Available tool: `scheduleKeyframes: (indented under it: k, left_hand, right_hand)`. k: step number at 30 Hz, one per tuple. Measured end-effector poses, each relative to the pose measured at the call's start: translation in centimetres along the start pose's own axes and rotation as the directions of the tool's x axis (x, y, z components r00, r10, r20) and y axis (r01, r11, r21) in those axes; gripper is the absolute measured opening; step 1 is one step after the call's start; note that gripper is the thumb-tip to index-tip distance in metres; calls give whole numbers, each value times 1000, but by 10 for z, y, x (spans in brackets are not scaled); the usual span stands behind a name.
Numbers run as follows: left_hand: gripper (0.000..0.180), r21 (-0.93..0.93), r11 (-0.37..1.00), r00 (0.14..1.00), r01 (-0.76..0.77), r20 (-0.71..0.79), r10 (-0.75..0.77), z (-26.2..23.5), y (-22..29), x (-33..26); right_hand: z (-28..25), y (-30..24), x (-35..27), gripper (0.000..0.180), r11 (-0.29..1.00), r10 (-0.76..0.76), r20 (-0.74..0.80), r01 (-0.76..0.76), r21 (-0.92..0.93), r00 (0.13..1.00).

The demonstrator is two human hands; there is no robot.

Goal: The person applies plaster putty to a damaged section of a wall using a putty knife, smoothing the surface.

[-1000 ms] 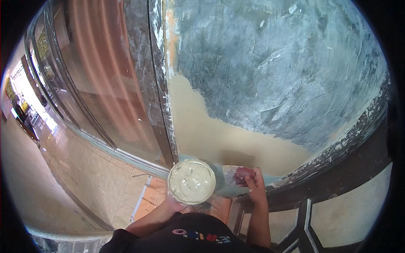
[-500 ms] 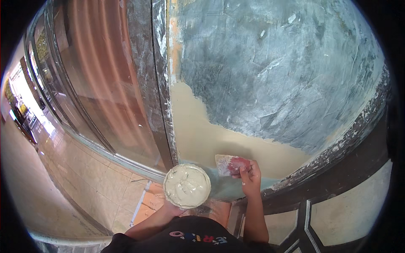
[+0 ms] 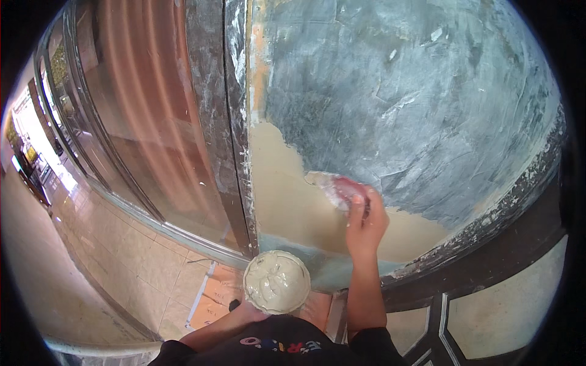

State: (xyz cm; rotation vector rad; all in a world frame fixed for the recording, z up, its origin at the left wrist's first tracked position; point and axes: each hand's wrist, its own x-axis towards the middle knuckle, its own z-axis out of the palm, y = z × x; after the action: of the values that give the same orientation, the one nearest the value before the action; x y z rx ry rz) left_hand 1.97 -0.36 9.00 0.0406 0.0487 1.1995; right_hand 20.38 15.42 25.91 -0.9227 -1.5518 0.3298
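My left hand (image 3: 252,311) holds a round tub of creamy putty (image 3: 276,282) from beneath and behind, low in front of my body. The fingers under the tub are mostly hidden. In my right hand (image 3: 367,221) is a putty scraper (image 3: 339,190), reddish with a pale smeared blade, slightly blurred. Its blade lies at the top edge of a smooth beige putty layer (image 3: 278,189) on the wall, where beige meets the grey-blue surface (image 3: 390,79). Whether the blade presses on the wall I cannot tell.
Left of the wall stands a dark, paint-flecked frame (image 3: 213,91) beside glass with a reddish-brown curtain (image 3: 137,91) behind it. Orange sheeting (image 3: 213,296) covers part of the tiled floor (image 3: 137,274). A dark-framed panel (image 3: 500,299) is at the lower right.
My right hand has moved the scraper up to the top edge of the beige layer. The tub in my left hand sits slightly lower and further right.
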Motion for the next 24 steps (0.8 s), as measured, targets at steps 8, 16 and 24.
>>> scheduleKeyframes:
  k: [8, 16, 24]
  left_hand:
    - [60, -22, 1000, 999, 3, 38, -3, 1, 14, 2]
    - [57, 359, 929, 991, -86, -69, 119, 1, 29, 4]
    - [55, 363, 931, 998, -29, -41, 47, -2, 41, 9]
  right_hand:
    - [-2, -13, 12, 13, 941, -281, 142, 302, -151, 949]
    - [-7, -40, 27, 10, 928, -267, 247, 317, -193, 931]
    - [-12, -47, 33, 10, 939, -207, 141, 237, -248, 968]
